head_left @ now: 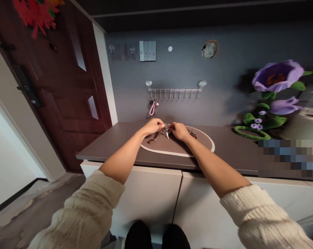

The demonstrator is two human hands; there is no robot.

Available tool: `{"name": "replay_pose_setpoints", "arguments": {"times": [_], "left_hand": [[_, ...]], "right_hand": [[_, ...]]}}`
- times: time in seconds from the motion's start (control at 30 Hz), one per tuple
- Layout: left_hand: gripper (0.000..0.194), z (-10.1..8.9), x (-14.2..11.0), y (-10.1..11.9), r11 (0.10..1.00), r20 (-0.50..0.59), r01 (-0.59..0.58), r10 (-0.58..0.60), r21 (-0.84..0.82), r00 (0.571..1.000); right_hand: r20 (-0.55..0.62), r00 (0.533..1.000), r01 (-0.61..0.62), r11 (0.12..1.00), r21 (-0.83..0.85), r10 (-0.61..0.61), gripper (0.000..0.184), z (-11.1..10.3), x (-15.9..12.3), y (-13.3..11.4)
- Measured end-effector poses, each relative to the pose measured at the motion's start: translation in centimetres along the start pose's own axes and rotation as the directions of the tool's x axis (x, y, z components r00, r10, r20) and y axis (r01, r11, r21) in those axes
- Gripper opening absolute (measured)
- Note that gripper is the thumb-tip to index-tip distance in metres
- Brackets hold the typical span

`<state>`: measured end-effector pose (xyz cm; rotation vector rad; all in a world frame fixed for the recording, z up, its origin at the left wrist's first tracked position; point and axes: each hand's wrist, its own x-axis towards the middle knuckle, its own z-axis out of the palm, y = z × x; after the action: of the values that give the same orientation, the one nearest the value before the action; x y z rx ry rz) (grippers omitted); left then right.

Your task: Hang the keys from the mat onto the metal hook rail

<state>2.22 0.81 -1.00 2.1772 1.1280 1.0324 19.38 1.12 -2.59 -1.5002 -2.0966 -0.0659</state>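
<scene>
Over an oval brown mat with a pale rim (211,146), both hands are close together on a bunch of keys (166,133). My left hand (153,126) pinches the ring at the top of the bunch from the left. From the right, my right hand (179,131) has its thumb and fingers closed at the same ring; the fingertips are partly hidden. A braided strap (154,137) hangs from the bunch toward the mat. More keys with a brown piece (193,135) lie on the mat, partly behind my right hand.
On the wall above, a clear hook rail (175,90) carries keys with a pink loop (152,109). Purple fabric flowers (278,77) and a lamp (302,124) stand on the countertop (234,160) at the right. A dark red door (65,103) is at the left.
</scene>
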Motion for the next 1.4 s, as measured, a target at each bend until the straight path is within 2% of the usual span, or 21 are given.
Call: {"name": "replay_pose_setpoints", "arguments": {"times": [0.17,0.33,0.4,0.53,0.6,0.7,0.93,1.07,1.4], "left_hand": [[0.011,0.1,0.0,-0.1,0.996,-0.066,-0.037,0.032,-0.086,0.997],[0.007,0.5,-0.1,-0.3,0.942,-0.101,-0.019,-0.015,-0.335,0.995],[0.009,0.5,0.0,-0.3,0.902,-0.087,-0.011,-0.029,-0.431,0.996],[0.015,0.5,0.2,-0.4,0.83,-0.06,0.036,-0.084,-0.557,0.995],[0.016,0.6,0.3,-0.5,0.803,-0.071,0.037,-0.099,-0.594,0.993],[0.016,0.8,0.5,-0.5,0.759,-0.095,0.014,-0.1,-0.651,0.99],[0.016,1.1,0.5,-0.5,0.615,-0.052,0.002,-0.069,-0.789,0.996],[0.019,1.2,0.6,-0.7,0.604,-0.036,0.004,-0.055,-0.797,0.998],[0.032,1.1,0.7,-0.2,0.628,-0.063,0.018,-0.106,-0.778,0.992]], "right_hand": [[-0.032,0.999,0.007,0.998,0.064,-0.005,0.016,-0.2,-0.1,-0.3],[-0.078,0.996,-0.009,0.942,0.336,0.037,0.013,-0.5,-0.1,-0.8],[-0.075,0.996,0.0,0.866,0.501,0.043,0.014,-0.5,0.0,-1.0],[-0.042,0.998,0.004,0.625,0.78,0.047,0.019,-0.6,0.0,-1.4],[-0.017,0.998,-0.016,0.522,0.853,0.058,0.023,-0.8,-0.1,-1.6],[0.009,0.998,-0.036,0.44,0.897,0.064,0.028,-1.2,-0.3,-1.9],[0.011,0.996,-0.043,0.38,0.924,0.086,0.033,-1.6,-0.4,-2.2],[0.012,0.995,-0.049,0.368,0.928,0.103,0.032,-1.6,-0.5,-2.3],[-0.109,0.988,0.041,0.481,0.876,0.114,0.032,-1.5,-0.2,-2.2]]}}
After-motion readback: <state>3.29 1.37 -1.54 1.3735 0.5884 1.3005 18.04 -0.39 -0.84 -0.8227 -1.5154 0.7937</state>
